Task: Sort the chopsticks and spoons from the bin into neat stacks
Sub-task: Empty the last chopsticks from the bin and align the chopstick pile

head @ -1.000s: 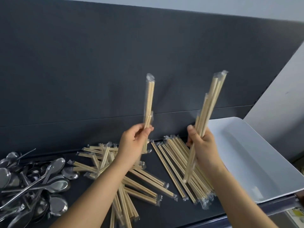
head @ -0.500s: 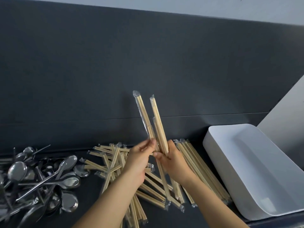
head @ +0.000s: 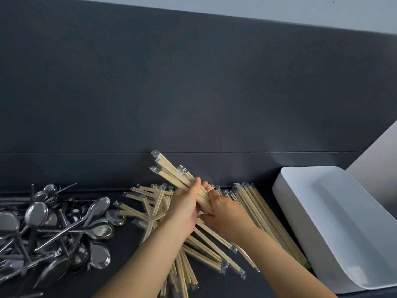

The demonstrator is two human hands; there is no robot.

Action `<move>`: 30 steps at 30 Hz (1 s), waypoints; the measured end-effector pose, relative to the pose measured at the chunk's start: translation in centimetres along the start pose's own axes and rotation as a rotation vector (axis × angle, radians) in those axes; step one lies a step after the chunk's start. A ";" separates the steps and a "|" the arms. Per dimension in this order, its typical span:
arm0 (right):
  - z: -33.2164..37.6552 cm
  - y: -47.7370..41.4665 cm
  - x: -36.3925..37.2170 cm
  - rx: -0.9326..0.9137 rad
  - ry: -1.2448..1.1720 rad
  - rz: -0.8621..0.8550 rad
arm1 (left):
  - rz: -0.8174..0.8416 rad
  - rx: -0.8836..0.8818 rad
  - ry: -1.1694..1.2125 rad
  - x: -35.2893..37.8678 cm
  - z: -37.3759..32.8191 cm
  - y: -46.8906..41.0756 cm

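Dark counter [head: 120, 250]; hands [head: 187, 208] around chopsticks [head: 171, 172]

no readable text, no labels, no brand marks, no numbers anywhere in view

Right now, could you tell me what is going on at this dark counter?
A person is sorting cutlery. Both hands, left hand and right hand, together grip a bundle of plastic-wrapped wooden chopsticks, tips angled up and left. Below lies a jumbled pile of wrapped chopsticks; to its right, a tidier aligned stack. A heap of shiny metal spoons sits unsorted at left, and the white plastic bin at right looks empty.
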State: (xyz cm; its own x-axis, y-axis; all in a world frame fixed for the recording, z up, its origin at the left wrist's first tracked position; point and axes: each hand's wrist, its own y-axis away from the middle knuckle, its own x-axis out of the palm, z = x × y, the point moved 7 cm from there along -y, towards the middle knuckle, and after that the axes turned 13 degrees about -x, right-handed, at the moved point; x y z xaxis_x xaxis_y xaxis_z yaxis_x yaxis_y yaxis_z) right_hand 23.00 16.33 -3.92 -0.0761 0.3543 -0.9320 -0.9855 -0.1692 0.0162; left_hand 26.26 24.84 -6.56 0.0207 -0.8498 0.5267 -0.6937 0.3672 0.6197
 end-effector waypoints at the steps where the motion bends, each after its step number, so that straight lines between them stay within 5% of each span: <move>1: -0.1 0.0 0.1 0.006 0.010 0.003 | -0.022 -0.008 0.031 0.0 0.1 -0.1; 8: -1.1 1.5 -1.2 -0.010 -0.055 -0.053 | -0.102 0.016 0.307 -1.2 -1.4 -0.5; 11: -4.1 3.8 -2.9 0.098 -0.411 -0.326 | -0.098 0.046 0.374 -2.5 -2.8 -0.8; 14: -8.5 6.8 -1.5 0.430 -0.872 -0.661 | -0.105 0.096 0.388 -3.2 -3.7 -1.2; 17: -10.4 8.3 2.6 0.704 -1.285 -0.689 | -0.094 0.124 0.383 -2.8 -3.7 -1.1; 20: -9.8 8.3 4.0 0.787 -1.624 -0.733 | -0.087 0.140 0.335 -2.2 -3.4 -0.6; 23: -8.9 7.4 3.5 0.763 -1.699 -0.784 | -0.103 0.134 0.281 -1.6 -2.4 -0.2; 30: -4.1 6.0 4.1 0.719 -1.482 -0.569 | -0.134 0.149 0.273 -0.4 -1.0 0.3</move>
State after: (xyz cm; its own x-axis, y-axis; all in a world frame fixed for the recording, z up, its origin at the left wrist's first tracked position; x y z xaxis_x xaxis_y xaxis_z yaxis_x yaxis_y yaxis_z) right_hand 17.42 13.01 -9.08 0.6166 0.7592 0.2084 -0.7703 0.5270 0.3590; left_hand 26.78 25.69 -5.98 0.2965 -0.7468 0.5953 -0.7690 0.1830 0.6126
